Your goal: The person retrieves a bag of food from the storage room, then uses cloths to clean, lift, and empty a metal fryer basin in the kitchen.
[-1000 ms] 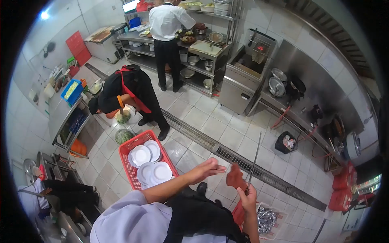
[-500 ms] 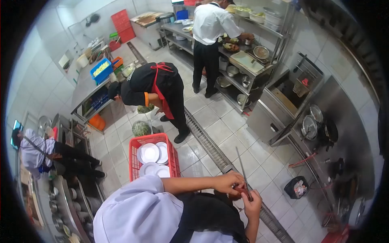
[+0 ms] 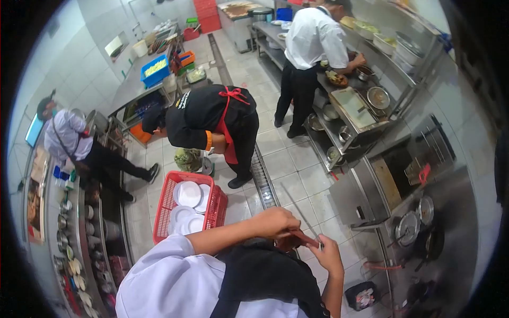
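Note:
My left hand [image 3: 274, 222] is closed on a reddish-brown, flat strip-like thing [image 3: 304, 238], whose kind I cannot make out. My right hand [image 3: 330, 255] pinches the strip's other end, where a small dark part shows. From near my right fingers a long thin grey rod [image 3: 300, 209] points up and left, blurred against the floor tiles. Both hands are in front of my black apron [image 3: 265, 275]. Left of my forearm is a red plastic crate [image 3: 216, 204] holding several white plates [image 3: 189, 194].
Ahead, a person in a black shirt and red-tied apron [image 3: 222, 114] bends beside a green leafy bundle [image 3: 187, 159]. Another person [image 3: 315, 40] works at the steel shelving, and a third [image 3: 69, 135] stands left. A fryer [image 3: 366, 191] and a black bin [image 3: 362, 297] are right.
The view has turned, so the room appears shifted. The reddish-brown strip shows longer between my hands, and the rod leans further left. The person at left has stepped.

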Demonstrator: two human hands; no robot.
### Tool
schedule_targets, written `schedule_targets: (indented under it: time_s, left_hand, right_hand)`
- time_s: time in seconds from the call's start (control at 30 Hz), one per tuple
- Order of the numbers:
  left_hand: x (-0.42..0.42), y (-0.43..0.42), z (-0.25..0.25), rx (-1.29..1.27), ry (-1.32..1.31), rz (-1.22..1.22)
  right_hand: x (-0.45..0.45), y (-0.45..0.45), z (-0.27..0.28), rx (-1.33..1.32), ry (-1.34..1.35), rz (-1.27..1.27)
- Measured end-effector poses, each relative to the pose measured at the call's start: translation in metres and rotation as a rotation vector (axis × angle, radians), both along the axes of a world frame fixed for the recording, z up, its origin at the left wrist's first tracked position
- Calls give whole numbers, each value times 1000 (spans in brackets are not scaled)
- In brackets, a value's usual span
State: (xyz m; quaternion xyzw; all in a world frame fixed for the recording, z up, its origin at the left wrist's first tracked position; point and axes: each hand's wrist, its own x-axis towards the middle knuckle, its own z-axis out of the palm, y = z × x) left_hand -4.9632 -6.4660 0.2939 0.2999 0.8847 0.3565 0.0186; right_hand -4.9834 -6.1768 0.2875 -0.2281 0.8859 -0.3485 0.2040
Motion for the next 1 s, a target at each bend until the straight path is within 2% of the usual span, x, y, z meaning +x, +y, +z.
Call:
schedule_targets:
  time_s: [0.1, 0.13, 0.27, 0.4, 0.5, 0.53, 0.63, 0.67, 0.7, 0.77, 0.8, 0.83, 0.9, 0.93, 1.0]
  left_hand:
    - [-34, -28, 3, -65, -85, 292]
    - [-48, -39, 1, -69, -128, 396]
    - [-110, -83, -49, -86, -32, 442]
    - [-186, -124, -47, -45, -112, 414]
    - [-242, -150, -40, -141, -138, 499]
    - [-259, -162, -46, -161, -92, 507]
    - [-302, -193, -33, -219, -183, 566]
    - [-311, -203, -32, -290, -208, 580]
    - [-322, -214, -29, -189, -248, 597]
    - [-341, -233, -27, 25, -325, 623]
    - [-351, -241, -31, 185, -263, 658]
    - [-358, -245, -36, 411, -375, 768]
    - [-375, -258, -42, 861, -585, 983]
    - [-385, -263, -50, 1285, -498, 943]
    - [-407, -267, -29, 1496, -426, 1158]
  right_hand:
    - [-71, -28, -10, -146, -32, 11]
    - [-97, -38, -12, -114, -41, 44]
    - [-203, -83, -19, -98, 134, 203]
    - [-306, -140, -6, -339, 213, 232]
    - [-377, -174, 6, -381, -254, 116]
    - [-399, -187, 16, -439, -200, 153]
    - [-457, -233, 36, -491, -166, 54]
    - [-472, -246, 42, -553, -269, -4]
    - [-490, -260, 49, -615, -365, -63]
    - [-526, -293, 58, -600, -181, -55]
    - [-546, -307, 56, -584, -140, -64]
    - [-566, -319, 54, -569, -95, -75]
    - [-612, -344, 45, -586, -220, -68]
    - [-633, -357, 40, -601, -285, -61]
    - [-666, -386, 34, -606, -347, -5]
